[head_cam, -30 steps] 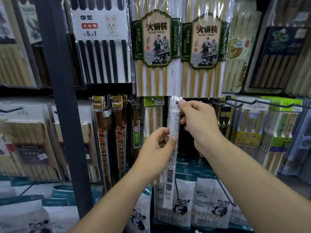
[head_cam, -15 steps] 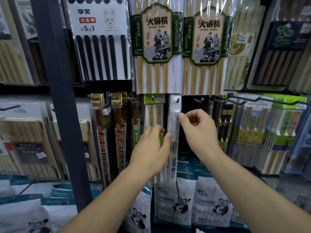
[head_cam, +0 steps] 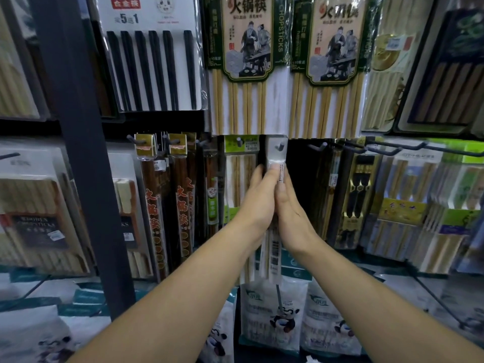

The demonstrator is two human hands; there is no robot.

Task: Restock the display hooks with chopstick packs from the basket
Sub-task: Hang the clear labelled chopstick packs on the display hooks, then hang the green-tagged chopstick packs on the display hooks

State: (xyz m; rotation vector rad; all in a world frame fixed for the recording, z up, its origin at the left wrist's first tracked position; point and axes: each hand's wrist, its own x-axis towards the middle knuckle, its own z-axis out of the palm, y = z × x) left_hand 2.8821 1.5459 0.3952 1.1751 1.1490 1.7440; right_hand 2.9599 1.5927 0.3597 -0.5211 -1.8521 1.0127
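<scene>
A narrow clear chopstick pack (head_cam: 275,254) with a barcode strip hangs on a display hook (head_cam: 279,147), its top hole threaded over the peg. My left hand (head_cam: 258,203) and my right hand (head_cam: 294,216) meet around the pack's upper half. My left thumb lies on its front just below the header and my right thumb lies lower on the same face. The other fingers are hidden behind the pack. The basket is not in view.
A green-headed bamboo chopstick pack (head_cam: 241,163) hangs just left, with dark red packs (head_cam: 153,205) further left. Bare black hooks (head_cam: 318,148) and long wire hooks (head_cam: 419,149) jut out on the right. A dark upright post (head_cam: 78,153) stands left. Panda-printed bags (head_cam: 275,315) hang below.
Both hands lifted the pack and slid its hole onto the hook. They have since closed together around its upper half, and the view has moved closer to the shelf.
</scene>
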